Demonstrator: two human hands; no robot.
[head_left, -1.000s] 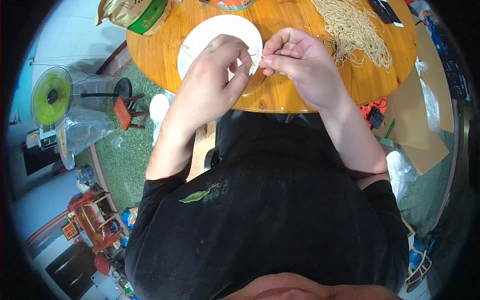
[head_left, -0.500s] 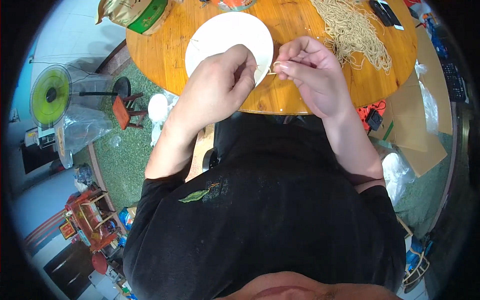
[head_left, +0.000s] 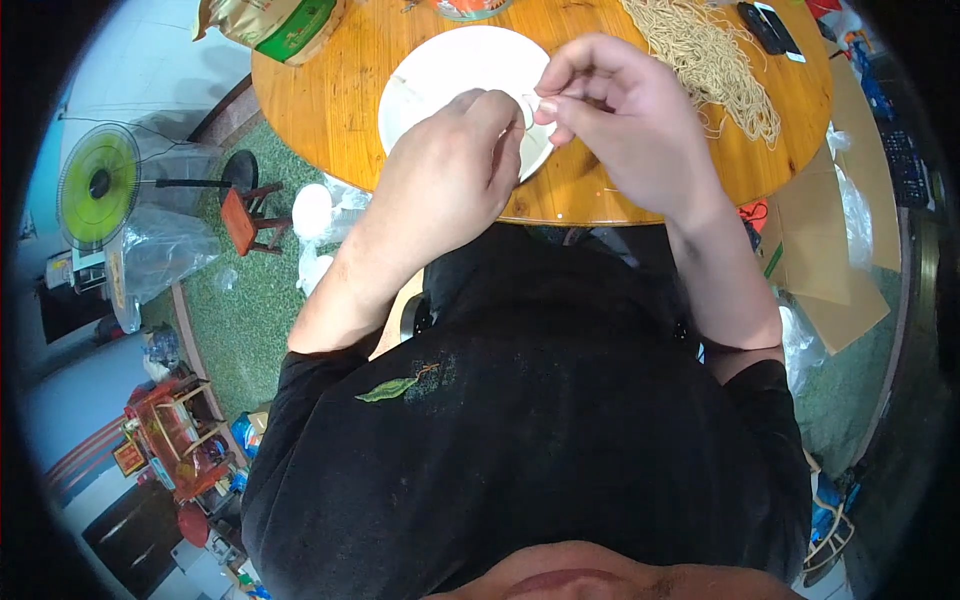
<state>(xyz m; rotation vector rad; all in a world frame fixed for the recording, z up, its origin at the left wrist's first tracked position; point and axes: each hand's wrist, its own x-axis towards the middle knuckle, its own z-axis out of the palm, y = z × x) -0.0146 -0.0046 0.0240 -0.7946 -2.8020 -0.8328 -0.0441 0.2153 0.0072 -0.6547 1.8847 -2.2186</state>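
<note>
Over the edge of a white round plate (head_left: pixel 450 62), my left hand (head_left: pixel 445 170) is closed, its back turned up and its fingertips partly hidden. My right hand (head_left: pixel 640 120) faces it with thumb and index finger pinched together. A short pale piece of string (head_left: pixel 529 104) curves between the two hands, its ends lost in the fingers. Small thin bits lie on the plate's left side. To the right of my right hand, a loose heap of tan string (head_left: pixel 710 75) spreads over the wooden table (head_left: pixel 330 120).
A gold and green bag (head_left: pixel 280 25) stands at the table's far left, a red-labelled container (head_left: pixel 470 8) at its far edge. Dark and white handheld items (head_left: pixel 775 32) lie far right. On the floor are a green fan (head_left: pixel 100 185), a small wooden stool (head_left: pixel 245 220) and cardboard (head_left: pixel 830 270).
My right hand has risen slightly and turned, drawing nearer my left hand over the plate. My left hand has shifted a little right. The plate has moved slightly right.
</note>
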